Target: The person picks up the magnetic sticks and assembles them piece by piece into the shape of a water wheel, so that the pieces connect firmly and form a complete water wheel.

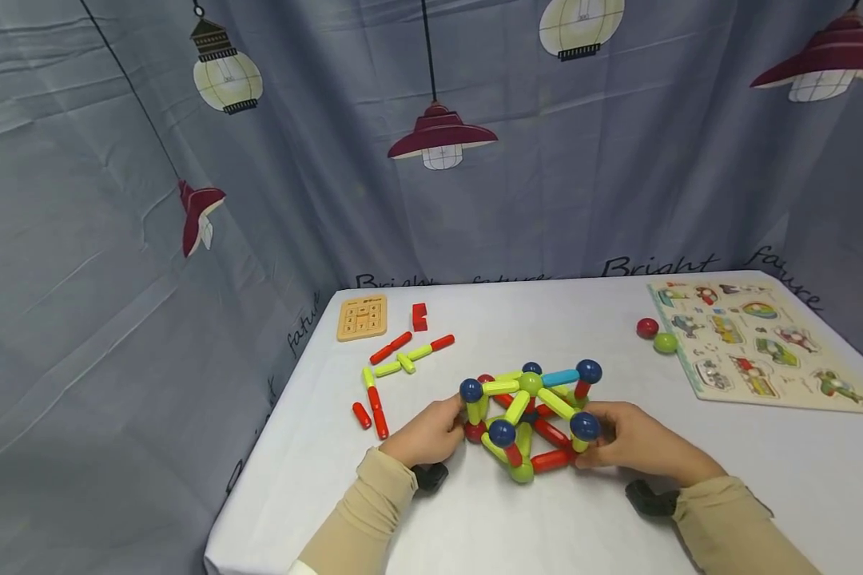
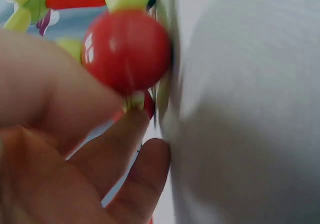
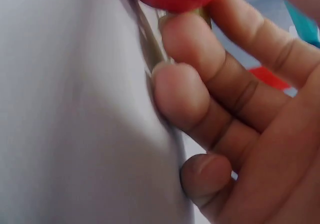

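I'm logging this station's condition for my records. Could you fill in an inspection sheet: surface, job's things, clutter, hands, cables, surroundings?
Surface: white tabletop, uncluttered nearest the camera.
Job's things: ball-and-rod structure standing on the tabletop, between the hands.
Clutter: loose rods, number board and red blocks to the left; loose red ball, loose green ball and picture board to the right.
Hands: left hand holds the structure's left side, low down; right hand holds its right side, also low.
Cables: nothing seen that is plainly a cable.
Surroundings: grey-blue curtain printed with lamps and lettering.
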A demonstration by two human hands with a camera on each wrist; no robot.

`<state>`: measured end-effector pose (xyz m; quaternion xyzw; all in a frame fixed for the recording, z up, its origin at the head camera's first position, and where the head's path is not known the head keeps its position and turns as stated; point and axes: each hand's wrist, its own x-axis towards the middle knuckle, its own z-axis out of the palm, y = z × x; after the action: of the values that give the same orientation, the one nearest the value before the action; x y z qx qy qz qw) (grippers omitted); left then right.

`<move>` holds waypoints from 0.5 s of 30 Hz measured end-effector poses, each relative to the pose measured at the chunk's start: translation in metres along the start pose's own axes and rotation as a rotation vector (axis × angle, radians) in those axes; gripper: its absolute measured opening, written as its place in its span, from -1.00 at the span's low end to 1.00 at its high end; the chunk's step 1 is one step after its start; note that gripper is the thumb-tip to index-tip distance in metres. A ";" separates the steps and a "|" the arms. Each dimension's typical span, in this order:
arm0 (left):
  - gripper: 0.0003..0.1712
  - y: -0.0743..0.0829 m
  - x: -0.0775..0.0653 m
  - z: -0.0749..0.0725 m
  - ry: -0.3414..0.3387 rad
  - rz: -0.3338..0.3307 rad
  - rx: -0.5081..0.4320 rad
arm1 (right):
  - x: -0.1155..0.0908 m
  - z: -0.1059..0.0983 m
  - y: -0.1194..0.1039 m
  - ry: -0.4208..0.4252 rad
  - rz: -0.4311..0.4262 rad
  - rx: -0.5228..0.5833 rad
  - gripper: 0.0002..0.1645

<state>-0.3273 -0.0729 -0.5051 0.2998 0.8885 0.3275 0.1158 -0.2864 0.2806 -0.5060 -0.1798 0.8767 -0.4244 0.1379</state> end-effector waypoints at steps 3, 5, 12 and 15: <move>-0.30 -0.004 0.006 0.006 0.025 -0.013 -0.055 | 0.001 0.005 -0.003 0.011 0.013 -0.023 -0.45; -0.13 -0.006 0.012 0.012 0.071 -0.013 -0.104 | 0.000 0.006 -0.004 0.017 0.024 -0.035 -0.43; -0.17 -0.003 0.012 0.010 0.290 -0.091 -0.049 | 0.002 0.008 -0.005 0.051 0.041 -0.041 -0.42; -0.43 0.005 -0.012 -0.009 0.423 -0.265 0.236 | 0.004 0.010 -0.006 0.044 0.033 -0.037 -0.43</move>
<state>-0.3186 -0.0819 -0.4950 0.1172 0.9564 0.2590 -0.0664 -0.2848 0.2689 -0.5073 -0.1586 0.8900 -0.4097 0.1220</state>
